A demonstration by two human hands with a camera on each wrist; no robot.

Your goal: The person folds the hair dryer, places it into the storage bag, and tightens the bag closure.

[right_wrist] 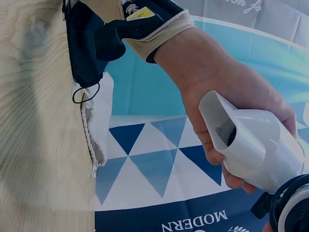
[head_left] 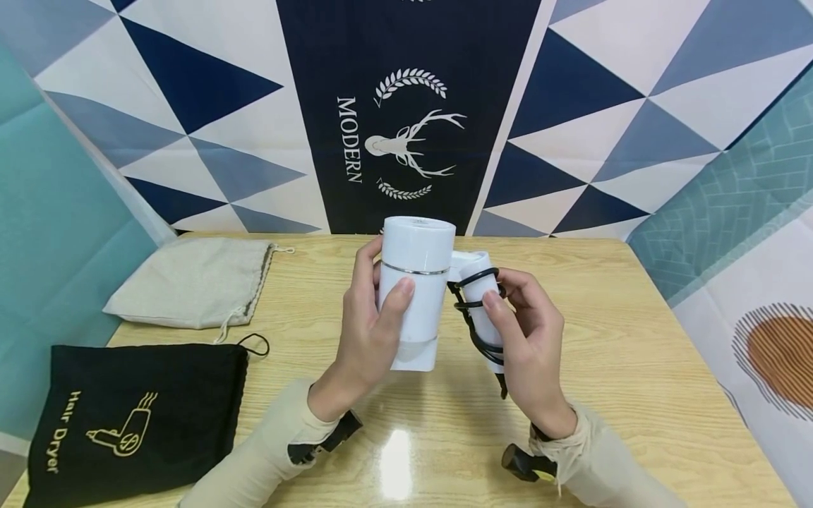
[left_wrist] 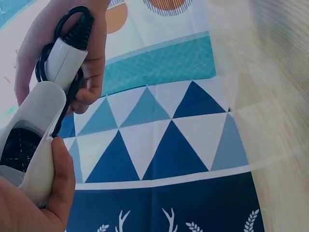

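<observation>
A white hair dryer [head_left: 422, 303] is held up above the table by both hands. My left hand [head_left: 365, 335] wraps round its thick barrel, thumb lying across the front. At the right, my right hand [head_left: 532, 346] grips the white handle [head_left: 480, 303], with the thumb on the near side. A black cord [head_left: 473, 328] is wound round that handle in several loops. The left wrist view shows the cord's ribbed end [left_wrist: 79, 34] at the handle's tip. The open mouth of the nozzle [right_wrist: 248, 145] shows in the right wrist view; fingers hide part of the barrel.
On the left of the wooden table [head_left: 305, 296] lies a black drawstring pouch [head_left: 184, 388] printed "Hair Dryer" in gold. Behind it lies a beige cloth drawstring bag [head_left: 190, 279]. A patterned cloth [head_left: 406, 197] with a deer head hangs at the table's far edge.
</observation>
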